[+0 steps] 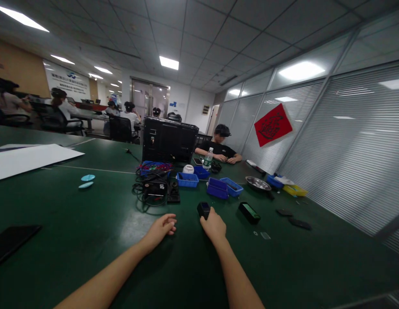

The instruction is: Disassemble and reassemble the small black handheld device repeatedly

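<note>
My right hand [215, 225] is closed around a small black boxy device [204, 209] with a dark, screen-like face on its far end. Resting on the green tabletop to the left, my left hand [161, 228] is empty, its fingers loosely bent and apart. A black box with a green-lit top face [250, 212] lies to the right of the right hand. Near that box are a small pale ring [255, 233] and a clear flat piece [265, 235]. Beyond my hands sits a dark blue bin [218, 189].
A black power unit with tangled cables [154, 189] stands ahead-left, before a large black monitor-like case [169, 139]. Blue trays [188, 180], a baseball [188, 169], a water bottle [207, 159] and a metal bowl [258, 183] stand farther back. A co-worker [220, 148] sits across the table.
</note>
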{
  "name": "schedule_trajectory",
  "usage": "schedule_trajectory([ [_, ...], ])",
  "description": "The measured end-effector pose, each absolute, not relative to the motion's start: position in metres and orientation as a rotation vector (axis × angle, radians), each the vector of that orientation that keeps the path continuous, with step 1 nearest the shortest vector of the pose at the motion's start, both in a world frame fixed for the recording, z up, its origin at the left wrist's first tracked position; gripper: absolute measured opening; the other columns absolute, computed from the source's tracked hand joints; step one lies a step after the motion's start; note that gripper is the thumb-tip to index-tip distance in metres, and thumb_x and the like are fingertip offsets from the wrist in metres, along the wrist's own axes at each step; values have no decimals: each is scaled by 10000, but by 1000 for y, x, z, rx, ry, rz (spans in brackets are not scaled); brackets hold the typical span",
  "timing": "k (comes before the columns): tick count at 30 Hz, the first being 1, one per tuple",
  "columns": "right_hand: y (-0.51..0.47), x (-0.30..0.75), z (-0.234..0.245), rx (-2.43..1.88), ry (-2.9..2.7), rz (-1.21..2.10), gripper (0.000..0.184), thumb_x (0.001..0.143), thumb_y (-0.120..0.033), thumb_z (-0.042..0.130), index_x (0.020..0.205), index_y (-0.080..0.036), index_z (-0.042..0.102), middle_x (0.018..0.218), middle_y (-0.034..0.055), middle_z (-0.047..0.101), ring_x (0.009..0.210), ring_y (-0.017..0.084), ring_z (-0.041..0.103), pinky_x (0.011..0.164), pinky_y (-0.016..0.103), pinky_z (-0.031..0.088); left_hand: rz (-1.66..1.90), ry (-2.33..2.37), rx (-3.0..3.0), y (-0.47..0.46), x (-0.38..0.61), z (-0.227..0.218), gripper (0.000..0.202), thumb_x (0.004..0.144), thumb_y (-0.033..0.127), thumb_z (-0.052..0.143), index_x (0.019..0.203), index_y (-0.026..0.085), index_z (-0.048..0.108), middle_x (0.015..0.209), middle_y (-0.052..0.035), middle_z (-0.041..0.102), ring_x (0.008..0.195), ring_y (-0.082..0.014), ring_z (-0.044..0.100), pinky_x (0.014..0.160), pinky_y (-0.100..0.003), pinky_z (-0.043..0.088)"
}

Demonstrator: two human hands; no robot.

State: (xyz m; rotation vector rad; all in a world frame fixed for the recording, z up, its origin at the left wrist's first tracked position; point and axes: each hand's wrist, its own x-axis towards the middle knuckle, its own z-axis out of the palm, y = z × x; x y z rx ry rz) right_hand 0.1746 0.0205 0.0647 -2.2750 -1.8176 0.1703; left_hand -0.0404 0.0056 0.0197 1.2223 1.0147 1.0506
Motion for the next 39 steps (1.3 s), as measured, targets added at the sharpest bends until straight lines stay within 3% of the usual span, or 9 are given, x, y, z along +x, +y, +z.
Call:
schedule_trajectory([
  [7, 14, 188, 80, -2120, -1580, 70, 599, 775, -441, 407, 1289, -143, 332, 1050, 164, 563, 966, 287, 532, 704, 365, 418, 1014, 1033, 1272, 4, -41, 23, 389, 698, 332, 558, 1026, 129, 505, 981, -80, 589, 749, -125, 588, 692, -266, 484],
  [12, 10, 186, 83, -1750, -1422, 132, 634, 769, -434, 443, 1315, -141, 308, 1136, 144, 516, 1032, 264, 497, 825, 358, 397, 1002, 1056, 1292, 4, -40, 23, 386, 708, 354, 552, 1023, 134, 511, 982, -79, 594, 757, -122, 589, 693, -255, 482],
  [15, 11, 171, 74, -1450, -1381, 438, 602, 741, -418, 493, 1265, -154, 360, 1110, 112, 536, 981, 237, 530, 781, 334, 447, 1004, 1037, 1300, 5, -40, 21, 373, 716, 340, 541, 1022, 130, 510, 981, -85, 595, 751, -123, 589, 691, -258, 481],
  [18, 14, 151, 57, -1231, -1234, 926, 580, 714, -453, 518, 1198, -161, 389, 905, 81, 588, 661, 189, 580, 476, 293, 476, 1000, 1033, 1322, 6, -41, 18, 380, 697, 331, 543, 1020, 135, 509, 970, -79, 592, 742, -131, 588, 686, -274, 479],
  [20, 15, 139, 46, -1116, -1088, 1155, 483, 702, -476, 535, 1074, -176, 461, 790, 42, 572, 561, 152, 549, 394, 261, 448, 994, 1045, 1368, 6, -40, 17, 400, 681, 324, 546, 1035, 141, 503, 955, -69, 587, 738, -136, 581, 671, -276, 477],
  [25, 13, 120, 28, -1051, -794, 1494, 305, 765, -471, 482, 835, -174, 491, 625, 5, 534, 531, 137, 553, 406, 249, 457, 1013, 1156, 1658, 4, -30, 15, 465, 708, 304, 528, 1154, 189, 460, 909, -21, 562, 658, -100, 529, 648, -239, 449],
  [29, 14, 119, 22, -1116, -787, 1574, 270, 848, -401, 358, 840, -162, 483, 636, 29, 570, 492, 130, 553, 419, 262, 458, 941, 1285, 1954, 2, -17, 17, 318, 706, 319, 555, 1011, 232, 582, 808, 0, 542, 701, -122, 517, 662, -231, 405],
  [33, 16, 129, 27, -1374, -1143, 1426, 296, 858, -360, 306, 841, -150, 513, 626, 35, 579, 453, 133, 538, 439, 277, 448, 901, 1317, 2081, -2, -11, 22, 180, 748, 346, 503, 799, 207, 605, 770, 2, 501, 661, -118, 499, 599, -223, 367],
  [39, 9, 161, 62, -1738, -1692, 293, 258, 835, -293, 369, 835, -201, 610, 810, 37, 622, 745, 144, 563, 691, 234, 407, 891, 1399, 2137, -6, -10, 23, 176, 726, 303, 524, 877, 226, 572, 790, 6, 506, 680, -124, 487, 628, -225, 350],
])
